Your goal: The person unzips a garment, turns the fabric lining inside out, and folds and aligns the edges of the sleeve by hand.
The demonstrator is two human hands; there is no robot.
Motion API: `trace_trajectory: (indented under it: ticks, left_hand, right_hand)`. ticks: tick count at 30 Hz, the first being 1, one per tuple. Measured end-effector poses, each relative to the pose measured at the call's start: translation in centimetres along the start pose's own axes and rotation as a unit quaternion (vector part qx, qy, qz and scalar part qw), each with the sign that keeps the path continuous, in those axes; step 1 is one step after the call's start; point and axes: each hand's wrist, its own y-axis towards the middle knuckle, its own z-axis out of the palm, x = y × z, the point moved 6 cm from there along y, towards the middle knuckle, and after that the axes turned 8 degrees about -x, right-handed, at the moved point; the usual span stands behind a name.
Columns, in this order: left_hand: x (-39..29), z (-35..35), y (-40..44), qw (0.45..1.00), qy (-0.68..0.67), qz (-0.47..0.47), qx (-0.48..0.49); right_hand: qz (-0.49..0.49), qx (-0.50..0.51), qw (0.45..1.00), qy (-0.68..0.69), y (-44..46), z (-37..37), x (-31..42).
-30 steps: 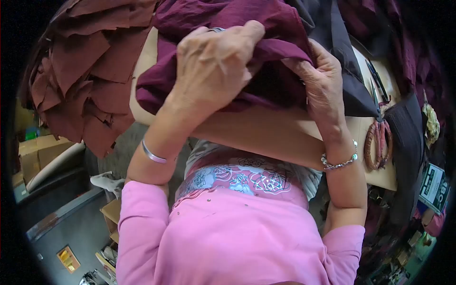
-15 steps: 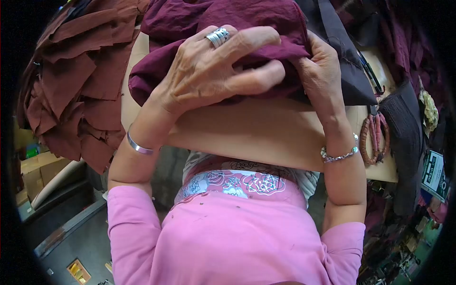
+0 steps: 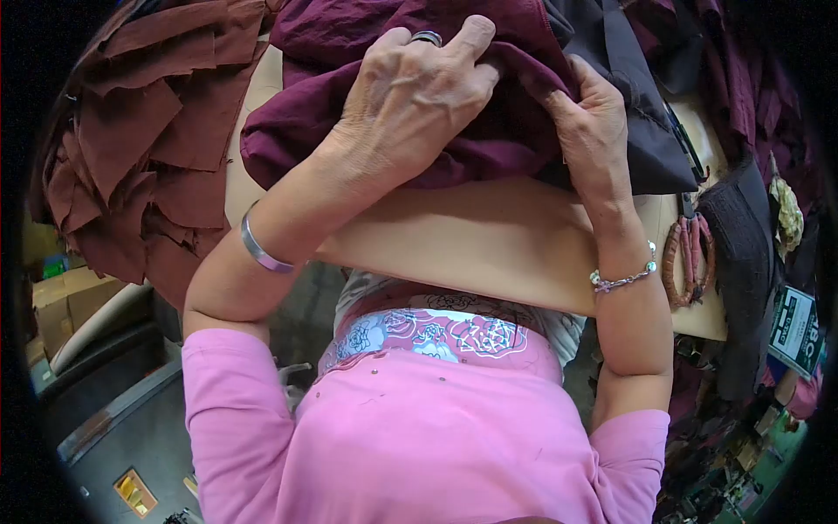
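Maroon cloth [image 3: 305, 96] lies bunched at the table's near edge, a zipper or seam running along its right side. My left hand [image 3: 423, 100], with a silver ring, is closed on the cloth with the knuckles up; its fingertips are hidden behind the hand and folds. My right hand [image 3: 594, 118] pinches the cloth's edge near the seam between thumb and fingers. Between the hands the cloth forms a dark fold. Dark grey cloth [image 3: 642, 131] lies just right of my right hand.
Rust-brown cut pieces [image 3: 131, 140] are heaped at the left of the tan table [image 3: 463, 236]. Scissors with wrapped handles [image 3: 688, 262] lie at the right, near a black strip [image 3: 742, 253]. A cardboard box [image 3: 74, 301] stands low at the left.
My left hand spread its fingers over the cloth half a second ago and has since closed on it again. My right hand keeps its pinch at the edge.
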Motion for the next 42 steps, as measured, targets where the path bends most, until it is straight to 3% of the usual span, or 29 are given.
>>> trace_trajectory:
  ticks: [6, 9, 12, 15, 17, 19, 21, 22, 25, 26, 27, 29, 32, 34, 37, 39, 41, 42]
  left_hand:
    - [0.9, 0.2, -0.5, 0.993, -0.029, -0.015, 0.115]
    - [1.6, -0.6, -0.1, 0.983, -0.106, 0.004, 0.150]
    - [3.5, -0.8, 1.5, 0.887, -0.440, -0.108, 0.086]
    - [4.2, -1.1, 2.3, 0.886, -0.367, -0.223, 0.173]
    - [5.2, 2.8, 1.6, 0.920, -0.271, -0.188, 0.212]
    - [4.0, 5.0, 1.2, 0.915, -0.286, -0.120, 0.258]
    - [3.7, 5.7, 0.9, 0.882, -0.327, -0.184, 0.285]
    - [3.7, 7.2, 0.4, 0.888, -0.328, -0.222, 0.233]
    - [3.9, 6.2, 0.6, 0.836, -0.464, -0.279, 0.088]
    - [4.1, 5.7, 0.7, 0.821, -0.476, -0.309, 0.068]
    - [4.5, 5.4, 1.0, 0.841, -0.432, -0.317, 0.081]
    - [3.7, 4.0, 2.1, 0.850, -0.460, -0.256, 0.035]
    - [4.1, 3.8, 3.2, 0.904, -0.387, -0.182, -0.011]
    - [3.0, 3.1, 3.7, 0.941, -0.302, -0.150, -0.016]
    - [1.1, 3.8, 3.8, 0.958, -0.265, -0.063, -0.087]
    - [2.2, 4.1, 3.7, 0.946, -0.288, -0.096, -0.111]
    - [3.7, 3.4, 3.7, 0.939, -0.306, -0.142, -0.067]
    - [4.3, 2.3, 3.5, 0.922, -0.322, -0.090, -0.195]
  right_hand:
    - [-0.006, 0.050, 0.997, 0.063, 0.3, 1.0, -0.3]
    - [0.008, 0.039, 0.998, -0.050, -0.5, 1.2, 0.8]
    - [-0.021, 0.041, 0.999, 0.029, -0.2, 1.1, -0.2]
    - [-0.034, 0.034, 0.999, -0.003, -0.5, 1.3, 0.3]
    - [-0.016, 0.040, 0.994, 0.099, -0.6, 1.3, -0.1]
    - [0.012, 0.049, 0.984, 0.170, -0.4, 1.0, -1.0]
    - [0.048, 0.061, 0.975, 0.208, -0.2, 0.7, -1.7]
    - [0.063, 0.052, 0.970, 0.228, -0.4, 0.6, -1.8]
    - [0.104, 0.052, 0.952, 0.283, -0.8, 0.9, -1.3]
    - [0.117, 0.069, 0.945, 0.297, -0.9, 1.0, -1.1]
    - [0.129, 0.086, 0.938, 0.311, -1.1, 1.2, -0.8]
    - [0.156, 0.122, 0.920, 0.338, -1.8, 1.9, 0.1]
    - [0.195, 0.238, 0.857, 0.413, -3.1, 3.0, 1.8]
    - [0.179, 0.294, 0.851, 0.397, -4.1, 3.2, 3.0]
    - [0.168, 0.291, 0.862, 0.380, -5.0, 3.4, 3.4]
    - [0.177, 0.268, 0.861, 0.394, -4.4, 3.3, 3.0]
    - [0.176, 0.245, 0.865, 0.402, -3.8, 3.0, 3.0]
    - [0.172, 0.234, 0.868, 0.403, -3.5, 2.9, 3.0]
